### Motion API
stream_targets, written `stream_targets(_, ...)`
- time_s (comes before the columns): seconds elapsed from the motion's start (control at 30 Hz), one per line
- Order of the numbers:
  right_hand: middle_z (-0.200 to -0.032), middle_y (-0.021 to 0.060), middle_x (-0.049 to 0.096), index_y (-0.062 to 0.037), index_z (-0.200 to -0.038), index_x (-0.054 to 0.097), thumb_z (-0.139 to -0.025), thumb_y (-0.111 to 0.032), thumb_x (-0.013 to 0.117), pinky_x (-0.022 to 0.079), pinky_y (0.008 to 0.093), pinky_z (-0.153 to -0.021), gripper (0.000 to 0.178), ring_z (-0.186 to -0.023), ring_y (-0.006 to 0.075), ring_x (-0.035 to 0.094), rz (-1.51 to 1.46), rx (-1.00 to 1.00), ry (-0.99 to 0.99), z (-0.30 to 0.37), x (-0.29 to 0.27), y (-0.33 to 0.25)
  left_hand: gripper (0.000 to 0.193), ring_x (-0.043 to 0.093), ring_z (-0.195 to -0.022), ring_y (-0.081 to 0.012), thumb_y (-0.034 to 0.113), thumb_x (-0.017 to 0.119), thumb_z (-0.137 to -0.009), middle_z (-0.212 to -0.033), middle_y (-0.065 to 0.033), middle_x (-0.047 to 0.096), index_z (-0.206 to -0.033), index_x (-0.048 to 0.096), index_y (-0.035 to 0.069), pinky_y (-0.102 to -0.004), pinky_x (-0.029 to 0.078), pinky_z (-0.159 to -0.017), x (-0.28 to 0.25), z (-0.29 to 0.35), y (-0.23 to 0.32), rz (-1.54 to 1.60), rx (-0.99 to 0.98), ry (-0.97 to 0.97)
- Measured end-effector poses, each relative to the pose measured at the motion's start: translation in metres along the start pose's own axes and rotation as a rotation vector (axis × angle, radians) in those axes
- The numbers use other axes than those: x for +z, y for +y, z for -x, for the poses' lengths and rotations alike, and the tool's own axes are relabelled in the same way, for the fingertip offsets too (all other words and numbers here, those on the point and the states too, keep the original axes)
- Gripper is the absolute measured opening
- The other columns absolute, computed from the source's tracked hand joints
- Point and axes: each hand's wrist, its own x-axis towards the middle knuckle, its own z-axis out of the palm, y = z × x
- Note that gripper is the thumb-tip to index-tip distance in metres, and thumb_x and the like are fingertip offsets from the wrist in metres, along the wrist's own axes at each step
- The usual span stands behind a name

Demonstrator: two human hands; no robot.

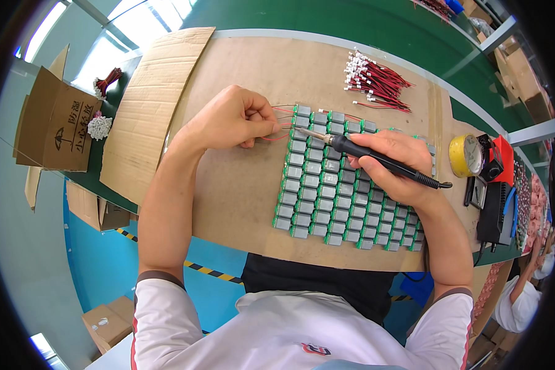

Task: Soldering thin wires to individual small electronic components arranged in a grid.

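Note:
My left hand (237, 118) is closed in a pinch on thin red wire (276, 138), beside the top left corner of a block of small battery packs (328, 179). These packs are grey with green edges and lie in close rows. In my right hand (404, 159) is a soldering iron (351, 148) with a black handle, gripped like a pen above the upper rows. Its tip points left, close to the wire ends and the top left packs. Whether the tip touches a pack, I cannot tell.
Brown board (240, 203) covers the table. Red and black wires with white connectors (379, 83) lie at the far right. A yellow tape roll (465, 156) and a black box-shaped unit (496, 213) stand right. A cardboard sheet (157, 105) and carton (55, 123) are left. Another person (518, 305) sits lower right.

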Motion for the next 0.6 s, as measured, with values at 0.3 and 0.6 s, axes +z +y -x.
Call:
stream_targets(0.3,-0.087,0.0137,0.075,0.002,-0.12,0.073,-0.088,-0.004,0.077,0.056,0.0352,-0.068,0.032,-0.075,0.0258,0.071,-0.01,-0.003,0.003,-0.0003,0.0002,-0.0004,0.012,0.059,-0.054,-0.0066,0.009,0.076,-0.089,-0.067,-0.0018,0.066,-0.085,0.073,-0.002,-0.0247,0.047,-0.051,0.0,0.0004,0.0012,0.0,-0.002,-0.004)
stream_targets(0.6,-0.085,0.0144,0.074,0.0028,-0.119,0.073,-0.087,-0.003,0.077,0.056,0.035,-0.067,0.032,-0.073,0.0259,0.07,-0.008,-0.012,0.001,-0.0008,0.0003,-0.0005,0.013,0.059,-0.054,-0.0066,0.01,0.076,-0.089,-0.067,-0.0017,0.066,-0.085,0.073,-0.002,-0.0247,0.047,-0.051,0.0006,0.0003,0.0021,-0.009,-0.006,0.003)
